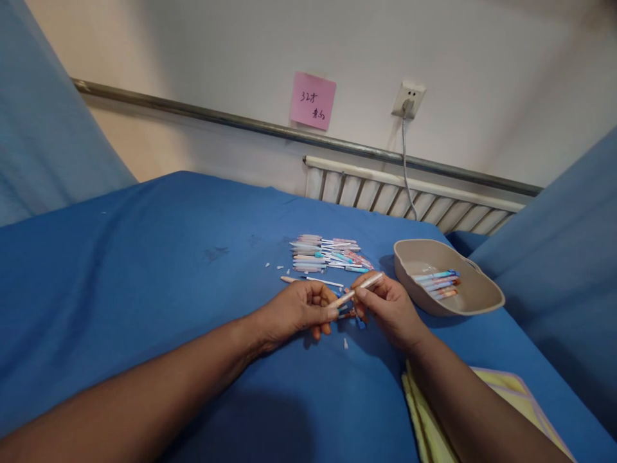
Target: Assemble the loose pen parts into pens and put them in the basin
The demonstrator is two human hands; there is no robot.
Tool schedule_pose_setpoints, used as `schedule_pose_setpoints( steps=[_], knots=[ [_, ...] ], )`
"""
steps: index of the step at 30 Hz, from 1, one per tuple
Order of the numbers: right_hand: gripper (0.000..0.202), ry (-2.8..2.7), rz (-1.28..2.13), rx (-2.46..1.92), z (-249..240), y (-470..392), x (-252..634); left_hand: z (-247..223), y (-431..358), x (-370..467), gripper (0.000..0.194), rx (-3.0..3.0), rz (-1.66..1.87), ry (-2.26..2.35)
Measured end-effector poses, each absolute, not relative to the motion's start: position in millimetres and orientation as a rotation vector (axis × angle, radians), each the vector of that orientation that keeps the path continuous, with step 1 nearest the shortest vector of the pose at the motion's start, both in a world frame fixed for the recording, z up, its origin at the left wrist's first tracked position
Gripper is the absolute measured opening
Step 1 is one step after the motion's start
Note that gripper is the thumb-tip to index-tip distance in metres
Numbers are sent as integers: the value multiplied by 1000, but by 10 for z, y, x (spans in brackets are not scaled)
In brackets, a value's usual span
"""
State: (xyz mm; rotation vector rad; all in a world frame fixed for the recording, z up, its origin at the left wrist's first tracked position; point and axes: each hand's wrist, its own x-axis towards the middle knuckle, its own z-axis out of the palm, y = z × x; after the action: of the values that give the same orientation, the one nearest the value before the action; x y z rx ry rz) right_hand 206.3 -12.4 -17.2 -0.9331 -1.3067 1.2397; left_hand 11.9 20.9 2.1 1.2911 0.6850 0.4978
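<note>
Between my two hands is a pale, cream-coloured pen [345, 298], tilted up to the right above the blue cloth. My left hand [301, 312] pinches its lower end with thumb and fingers. Closed on its upper end is my right hand [388, 305]. Just beyond them lies a row of pen parts [328, 253], with pastel barrels at the left and thin white refills at the right. A loose refill [324, 281] and a peach barrel [288, 279] rest nearer my hands. Small blue and orange pieces beneath my fingers are partly hidden.
At the right stands a beige basin [477, 292] holding several assembled-looking pens [438, 283]. A yellow cloth [506, 392] lies under my right forearm. Small white tips [346, 343] are scattered on the blue cloth [144, 276]. A radiator [376, 191] runs along the wall behind.
</note>
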Motion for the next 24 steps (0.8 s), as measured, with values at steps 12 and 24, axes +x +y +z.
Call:
schedule_pose_setpoints(
  steps=[12,24],
  knots=[
    [21,-1212,1241,-926,-207,-117,2046,2,173,174,21,1499,614,752],
    [22,-1216,1328,-900,-159,-132,2079,40,213,114,28,1242,389,601]
  ],
)
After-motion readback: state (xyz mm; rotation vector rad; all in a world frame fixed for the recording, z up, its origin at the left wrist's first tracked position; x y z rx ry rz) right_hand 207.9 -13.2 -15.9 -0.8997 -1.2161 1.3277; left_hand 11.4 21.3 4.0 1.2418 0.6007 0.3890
